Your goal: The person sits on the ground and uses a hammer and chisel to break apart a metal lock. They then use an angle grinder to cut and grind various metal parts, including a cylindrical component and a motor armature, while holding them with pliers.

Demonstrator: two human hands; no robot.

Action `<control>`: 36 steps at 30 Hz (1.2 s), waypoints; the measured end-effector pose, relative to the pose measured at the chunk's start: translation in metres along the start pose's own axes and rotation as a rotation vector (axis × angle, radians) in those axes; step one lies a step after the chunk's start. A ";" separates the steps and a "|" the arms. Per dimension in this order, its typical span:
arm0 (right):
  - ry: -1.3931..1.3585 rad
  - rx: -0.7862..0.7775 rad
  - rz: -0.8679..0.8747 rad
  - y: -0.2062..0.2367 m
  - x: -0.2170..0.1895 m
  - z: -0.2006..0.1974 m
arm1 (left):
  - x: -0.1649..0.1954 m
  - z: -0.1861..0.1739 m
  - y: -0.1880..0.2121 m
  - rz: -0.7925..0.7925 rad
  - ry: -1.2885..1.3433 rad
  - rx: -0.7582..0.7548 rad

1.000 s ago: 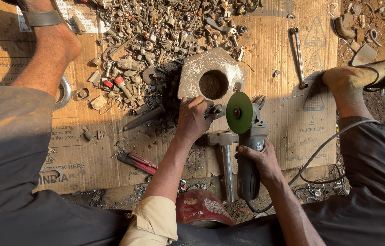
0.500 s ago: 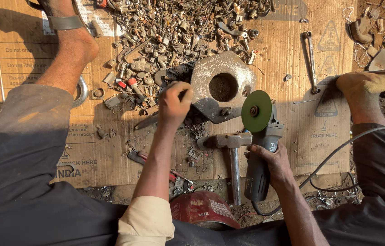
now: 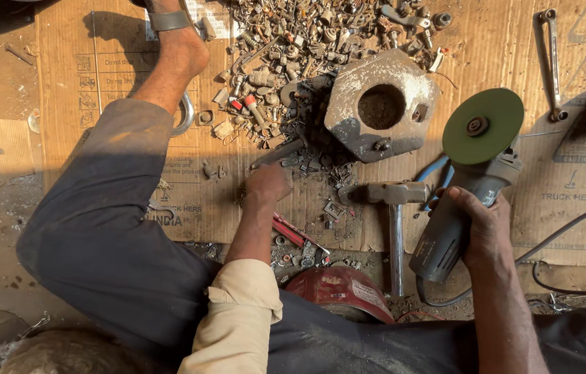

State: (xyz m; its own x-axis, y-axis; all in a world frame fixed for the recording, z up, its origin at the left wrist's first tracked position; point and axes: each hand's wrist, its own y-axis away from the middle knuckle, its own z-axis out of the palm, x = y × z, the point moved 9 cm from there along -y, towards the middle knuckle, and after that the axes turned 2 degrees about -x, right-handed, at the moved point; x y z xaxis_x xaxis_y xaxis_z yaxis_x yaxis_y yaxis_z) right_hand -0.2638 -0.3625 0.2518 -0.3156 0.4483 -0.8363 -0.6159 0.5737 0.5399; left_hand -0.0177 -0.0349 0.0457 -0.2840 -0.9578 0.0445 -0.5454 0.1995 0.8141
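Item, our right hand (image 3: 483,225): closed full round the grey body of the grinder (image 3: 456,215), whose long axis runs up and away from the grip, tilted to the right, ending in the green disc (image 3: 482,126), which faces up at us, clear of the cardboard (image 3: 508,41). Item, our left hand (image 3: 267,181): curled over a dark metal bar (image 3: 276,154) that pokes out up and to the right of the knuckles; we cannot tell whether the fingers actually clamp it or only rest on it. Item, metal block (image 3: 383,104): pale, six-sided, with a round bore holding what looks like dirt or rust; it lies above and between both hands, just left of the disc and up-right of the left hand, roughly as near to one as the other. Item, hammer (image 3: 395,208): lies between the hands, head towards the block, handle towards us. Item, scrap heap (image 3: 286,48): loose bolts and nuts above the left hand. Item, spanner (image 3: 553,62): beyond the disc, well apart.
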 end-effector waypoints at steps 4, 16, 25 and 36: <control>-0.024 0.033 -0.024 0.005 -0.013 0.002 | -0.044 0.033 0.032 -0.202 -0.017 -0.098; -0.227 0.172 0.000 0.012 -0.014 -0.011 | 0.110 -0.014 0.061 0.550 0.132 0.020; -0.578 0.225 0.061 0.024 -0.037 -0.058 | 0.242 0.002 0.147 0.927 0.023 -0.087; -0.569 0.223 -0.013 0.020 -0.045 -0.048 | 0.355 0.035 0.081 0.586 -0.210 0.333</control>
State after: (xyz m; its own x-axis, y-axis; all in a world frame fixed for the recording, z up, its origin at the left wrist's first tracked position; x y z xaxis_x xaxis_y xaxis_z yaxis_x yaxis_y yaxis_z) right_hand -0.2971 -0.4041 0.2956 0.1640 0.7006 -0.6944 -0.4322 0.6838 0.5879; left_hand -0.1906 -0.3516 0.1069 -0.7323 -0.6202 0.2813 -0.4595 0.7549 0.4680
